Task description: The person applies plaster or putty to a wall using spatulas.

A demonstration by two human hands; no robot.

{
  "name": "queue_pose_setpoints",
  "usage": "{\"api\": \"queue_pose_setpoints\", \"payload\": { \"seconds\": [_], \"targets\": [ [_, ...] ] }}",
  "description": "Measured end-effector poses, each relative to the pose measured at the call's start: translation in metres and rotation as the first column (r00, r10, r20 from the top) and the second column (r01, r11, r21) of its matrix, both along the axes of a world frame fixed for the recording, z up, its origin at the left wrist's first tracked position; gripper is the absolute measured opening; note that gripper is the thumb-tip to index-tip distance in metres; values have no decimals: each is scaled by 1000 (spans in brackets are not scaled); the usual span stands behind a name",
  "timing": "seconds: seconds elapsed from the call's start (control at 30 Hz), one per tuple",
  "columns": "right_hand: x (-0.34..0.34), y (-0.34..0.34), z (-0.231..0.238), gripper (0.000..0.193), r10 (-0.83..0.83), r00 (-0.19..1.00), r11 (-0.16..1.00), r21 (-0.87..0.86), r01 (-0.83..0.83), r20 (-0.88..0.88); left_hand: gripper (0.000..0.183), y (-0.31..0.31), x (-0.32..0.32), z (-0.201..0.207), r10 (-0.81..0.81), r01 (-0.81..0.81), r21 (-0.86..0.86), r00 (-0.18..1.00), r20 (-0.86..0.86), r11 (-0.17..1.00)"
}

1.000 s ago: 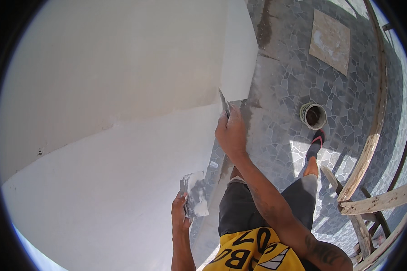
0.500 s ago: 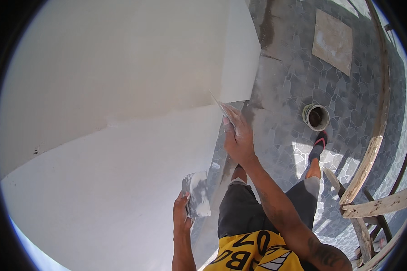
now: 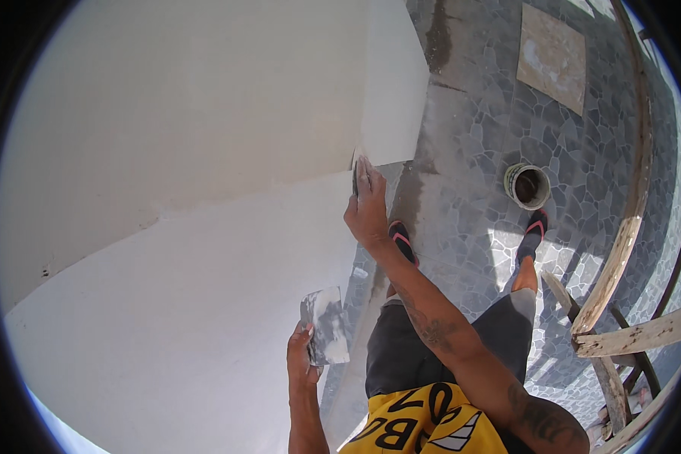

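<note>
My left hand [image 3: 300, 354] is closed on the edge of a grey rectangular plastering blade [image 3: 326, 325] smeared with white putty, held in front of the white wall [image 3: 181, 303]. Farther up, my right hand [image 3: 368, 210] grips a thin scraper [image 3: 355, 175], seen nearly edge-on. Its blade meets the wall close to the corner where beige and white surfaces join. Pale dust or putty coats the fingers of that hand. Whatever handle the scraper has is hidden by my hand.
A bucket [image 3: 511, 184] with dark inside stands on the stone-patterned floor [image 3: 477, 204], near my right foot. Beyond it lies a square beige board [image 3: 551, 64]. Wooden poles [image 3: 632, 227] and a plank [image 3: 639, 333] stand along the right side.
My right hand has moved left with the scraper, bringing the blade onto the wall by the corner. My left hand and its blade have hardly moved. My left foot now shows.
</note>
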State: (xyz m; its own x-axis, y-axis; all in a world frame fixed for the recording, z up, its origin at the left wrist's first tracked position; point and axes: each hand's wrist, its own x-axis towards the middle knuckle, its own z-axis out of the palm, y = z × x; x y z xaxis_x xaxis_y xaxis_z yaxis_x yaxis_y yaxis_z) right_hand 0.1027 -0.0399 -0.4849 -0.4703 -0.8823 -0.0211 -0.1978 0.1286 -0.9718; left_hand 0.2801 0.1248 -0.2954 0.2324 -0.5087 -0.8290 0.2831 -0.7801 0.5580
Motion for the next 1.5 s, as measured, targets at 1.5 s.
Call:
{"api": "queue_pose_setpoints", "payload": {
  "seconds": [1.5],
  "targets": [
    [35, 9, -4, 91, -91, 996, 962, -258, 92, 18, 33, 0, -7, 5, 94, -91, -53, 993, 75, 994]
  ]
}}
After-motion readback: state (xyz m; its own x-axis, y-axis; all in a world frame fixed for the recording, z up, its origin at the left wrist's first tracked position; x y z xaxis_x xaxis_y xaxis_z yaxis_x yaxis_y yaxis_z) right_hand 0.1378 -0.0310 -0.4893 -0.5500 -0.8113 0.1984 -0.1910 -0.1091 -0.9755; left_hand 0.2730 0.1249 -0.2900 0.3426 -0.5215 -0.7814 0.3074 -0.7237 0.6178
